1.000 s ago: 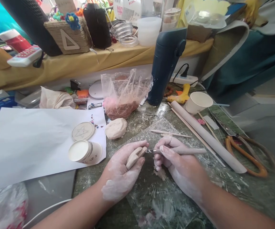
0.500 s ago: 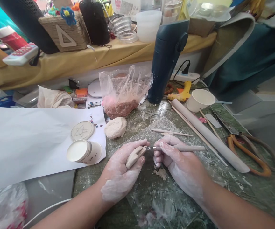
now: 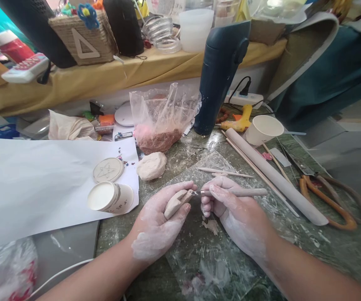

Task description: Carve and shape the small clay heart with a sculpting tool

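Note:
My left hand (image 3: 157, 221), white with clay dust, is closed round a small pale clay piece (image 3: 174, 202) held edge-up between thumb and fingers. My right hand (image 3: 235, 213) grips a thin carving tool (image 3: 230, 192) like a pen, its metal tip touching the clay piece. Both hands hover over a clear plastic sheet (image 3: 212, 255) smeared with clay, where a few clay crumbs (image 3: 211, 225) lie. A lump of pale clay (image 3: 151, 165) rests just beyond my left hand.
White paper (image 3: 36, 184) at left carries a star-marked clay disc (image 3: 108, 169) and a tipped round container (image 3: 110, 197). A bag of pink-brown clay (image 3: 161, 121), dark blue bottle (image 3: 219, 71), paper cup (image 3: 263, 128), roller tube (image 3: 274, 175), wooden sticks and orange-handled scissors (image 3: 327, 200) crowd the right.
The view has tilted slightly, so everything sits a little lower and closer. My hands keep the same grip, with the tool tip still at the clay piece.

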Tool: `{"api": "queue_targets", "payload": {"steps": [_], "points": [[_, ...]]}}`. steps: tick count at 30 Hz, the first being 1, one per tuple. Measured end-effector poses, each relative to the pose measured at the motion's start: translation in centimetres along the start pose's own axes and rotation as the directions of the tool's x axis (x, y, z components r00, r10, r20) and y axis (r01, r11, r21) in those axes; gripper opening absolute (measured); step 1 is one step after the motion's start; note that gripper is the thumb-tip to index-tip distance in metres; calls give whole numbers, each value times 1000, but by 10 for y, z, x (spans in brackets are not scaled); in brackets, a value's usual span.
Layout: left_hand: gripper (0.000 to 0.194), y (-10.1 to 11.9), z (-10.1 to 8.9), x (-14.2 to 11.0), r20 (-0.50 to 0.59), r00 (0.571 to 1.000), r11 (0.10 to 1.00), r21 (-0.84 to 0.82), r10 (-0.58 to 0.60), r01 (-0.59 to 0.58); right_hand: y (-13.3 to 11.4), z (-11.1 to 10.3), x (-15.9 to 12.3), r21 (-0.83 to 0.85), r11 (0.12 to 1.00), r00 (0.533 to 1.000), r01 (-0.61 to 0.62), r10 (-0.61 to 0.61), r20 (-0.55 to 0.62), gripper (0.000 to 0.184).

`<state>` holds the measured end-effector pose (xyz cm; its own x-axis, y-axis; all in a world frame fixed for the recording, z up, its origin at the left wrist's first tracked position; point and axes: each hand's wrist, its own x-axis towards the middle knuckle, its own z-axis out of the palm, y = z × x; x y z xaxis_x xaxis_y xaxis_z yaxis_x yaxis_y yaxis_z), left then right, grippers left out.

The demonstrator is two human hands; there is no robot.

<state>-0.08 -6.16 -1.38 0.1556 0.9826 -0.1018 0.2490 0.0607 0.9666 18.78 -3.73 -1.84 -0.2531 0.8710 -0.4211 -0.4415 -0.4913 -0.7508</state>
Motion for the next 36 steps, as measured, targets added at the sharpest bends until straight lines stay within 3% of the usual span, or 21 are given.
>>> {"api": "queue_targets", "payload": {"steps": [17, 23, 36], "points": [[35, 4, 2, 1, -12, 1000, 999, -51, -7, 7, 2, 0, -2, -56, 998, 998, -26, 29, 51, 28], [35, 4, 2, 0, -19, 1000, 999, -38, -11, 10, 4, 0, -3, -89, 995, 999, 43, -40, 26, 26], [34, 3, 2, 1, -21, 1000, 1000, -20, -1, 1, 0, 6, -6, -147, 986, 997, -76, 76, -6, 36]]}}
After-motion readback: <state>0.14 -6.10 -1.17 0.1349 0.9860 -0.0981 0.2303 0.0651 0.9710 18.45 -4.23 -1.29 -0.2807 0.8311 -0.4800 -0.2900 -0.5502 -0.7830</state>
